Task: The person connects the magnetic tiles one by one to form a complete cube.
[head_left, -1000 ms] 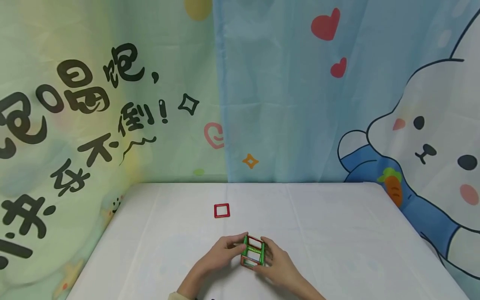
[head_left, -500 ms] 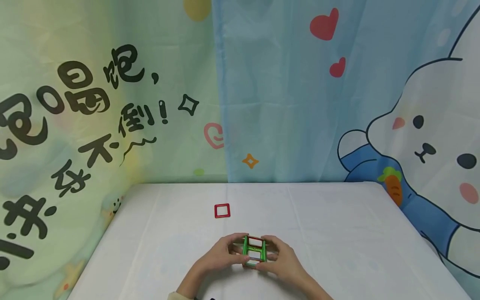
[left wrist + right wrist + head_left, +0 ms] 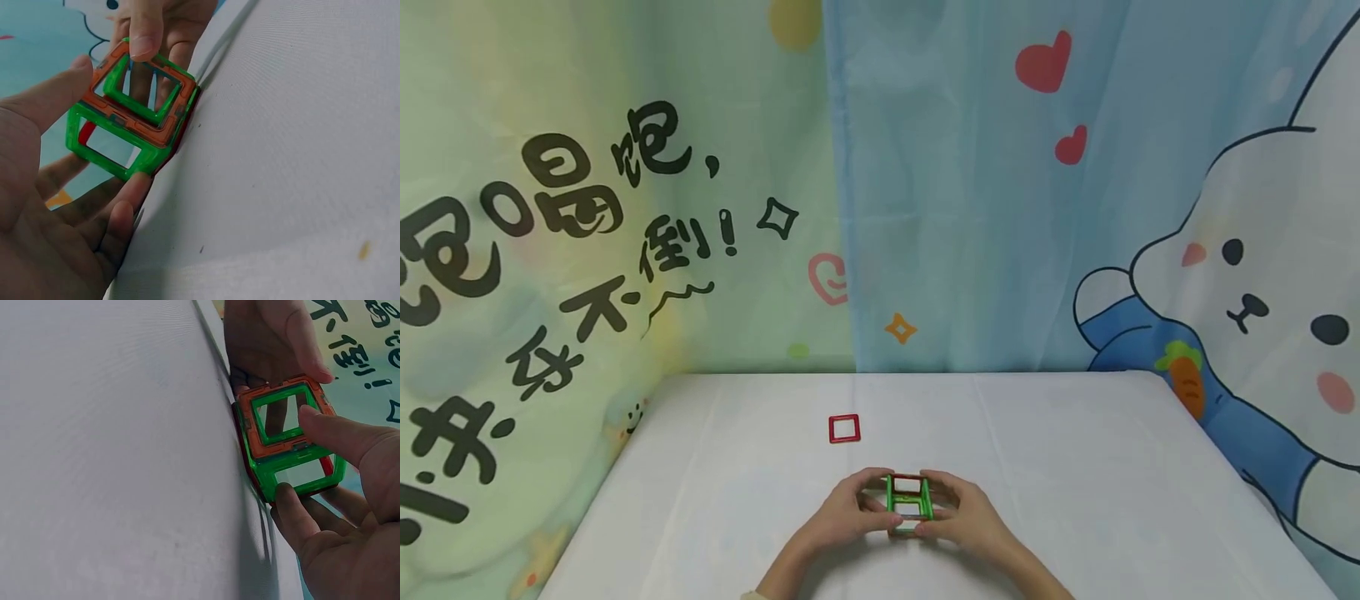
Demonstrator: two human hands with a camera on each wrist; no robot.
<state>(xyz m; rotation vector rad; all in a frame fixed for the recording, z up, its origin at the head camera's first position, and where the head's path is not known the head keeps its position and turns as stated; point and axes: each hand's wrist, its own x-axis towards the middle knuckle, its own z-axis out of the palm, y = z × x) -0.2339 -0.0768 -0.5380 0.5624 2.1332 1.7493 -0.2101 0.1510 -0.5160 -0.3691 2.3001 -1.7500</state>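
1. Glossy plastic frames in green, orange and red make up the small cube (image 3: 907,504), each face an open square with rounded corners and a hollow centre; the wrist views show a smaller green square nested inside an orange face.
2. The cube stands on the tabletop (image 3: 1075,467) near its near edge, roughly midway between left and right.
3. The left hand (image 3: 850,512) grasps the cube from the left, thumb on the top frame and fingers curled against the lower side.
4. The right hand (image 3: 964,515) grasps it from the right in mirror fashion; in the right wrist view a fingertip (image 3: 312,419) presses on the green inner square and another finger supports the lower green frame.
5. The tabletop is covered by a white cloth of fine woven texture with faint fold creases; in the left wrist view a small tan speck (image 3: 363,250) marks it.
6. A single red square frame (image 3: 844,428) lies flat on the cloth, farther away and slightly left of the cube, apart from both hands.
7. Bare cloth extends to the left, right and far side of the hands.
8. Printed fabric backdrops close the far and side edges: a green one (image 3: 625,208) with black characters at left, a blue one (image 3: 970,208) with red hearts and a white cartoon rabbit (image 3: 1247,275) at right.
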